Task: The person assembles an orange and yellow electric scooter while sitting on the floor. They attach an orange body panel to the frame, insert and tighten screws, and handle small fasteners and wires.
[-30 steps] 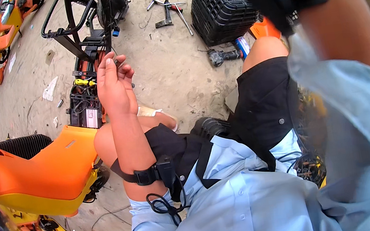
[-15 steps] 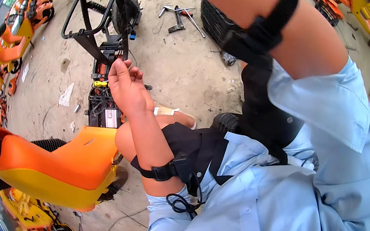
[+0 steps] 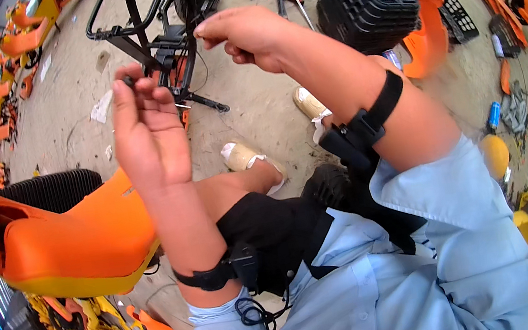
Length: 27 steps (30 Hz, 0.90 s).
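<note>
My left hand (image 3: 149,131) is raised, palm up, above the orange and yellow scooter body panel (image 3: 86,238). Its thumb and fingertips close on a small dark piece (image 3: 128,81), too small to name. Just to the right, my right hand (image 3: 251,39) is held in front of the black scooter frame (image 3: 133,30), thumb and forefinger pinched together. Whatever may be in that pinch cannot be made out. Wires and orange parts show low on the frame, partly hidden behind my hands.
Hand tools (image 3: 281,0) lie on the concrete floor beyond my right hand. A black plastic crate (image 3: 366,3) stands to their right, an orange panel (image 3: 425,39) beside it. A blue can (image 3: 494,116) is farther right. Orange scooters (image 3: 26,37) line the far left.
My right hand has come down from the top edge toward my left hand. My left hand has shifted left and turned palm up. The view has shifted, bringing more of the crate into sight.
</note>
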Tool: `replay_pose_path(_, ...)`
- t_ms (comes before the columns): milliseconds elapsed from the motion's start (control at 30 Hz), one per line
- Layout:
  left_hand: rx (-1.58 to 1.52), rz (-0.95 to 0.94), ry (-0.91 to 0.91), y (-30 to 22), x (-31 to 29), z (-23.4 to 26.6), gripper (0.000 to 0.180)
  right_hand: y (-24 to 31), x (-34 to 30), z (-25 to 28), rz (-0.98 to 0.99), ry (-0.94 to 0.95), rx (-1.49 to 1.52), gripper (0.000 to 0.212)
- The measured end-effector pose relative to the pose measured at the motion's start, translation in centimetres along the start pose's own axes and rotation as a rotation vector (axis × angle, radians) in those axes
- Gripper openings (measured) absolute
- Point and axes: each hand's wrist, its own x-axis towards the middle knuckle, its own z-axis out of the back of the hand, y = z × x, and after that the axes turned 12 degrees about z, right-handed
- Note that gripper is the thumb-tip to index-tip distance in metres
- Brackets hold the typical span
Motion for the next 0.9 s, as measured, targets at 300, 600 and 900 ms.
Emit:
replay_pose_path(300, -0.006, 0.081, -0.481, 3.5, 9.6, 5.6, 0.026, -3.2, 6.7, 1.5, -0.054, 0.053, 0.027, 0.02)
replay_pose_path(600, 0.535, 0.046, -0.795, 4.1, 14.9, 13.9, 0.025, -6.1, 16.0, -1.7, -0.027, -0.011, -0.249, 0.021)
replay_pose_path(900, 0.63, -0.269, -0.779, 0.4, 5.0, 14.9, 0.021, -9.6, 12.6, -5.9, 0.227, 0.212, -0.322, 0.022)
